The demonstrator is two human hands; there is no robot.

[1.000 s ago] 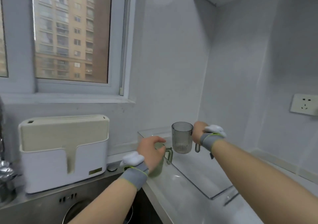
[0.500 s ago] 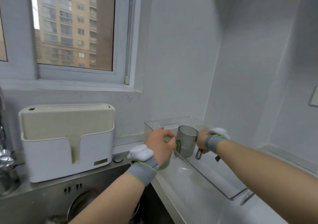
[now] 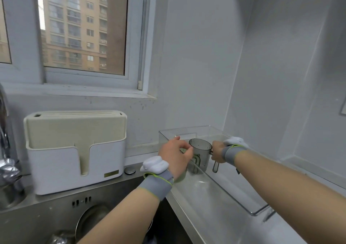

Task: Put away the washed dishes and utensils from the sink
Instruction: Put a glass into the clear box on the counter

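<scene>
Right hand [image 3: 218, 153] fingers clamp a smoky translucent plastic mug [image 3: 200, 152], left hand [image 3: 175, 155] fingers a pale handled cup [image 3: 182, 176]; seat both upright in the clear plastic tray [image 3: 224, 187] below.

Soft daylight from window [image 3: 84, 28]; even, dim-grey; wide-angle bending at edges; slight blur throughout.

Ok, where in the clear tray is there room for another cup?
The clear tray is bare from the grey cup to its near rim. The far end is crowded: green cup, left hand, right hand.
</scene>
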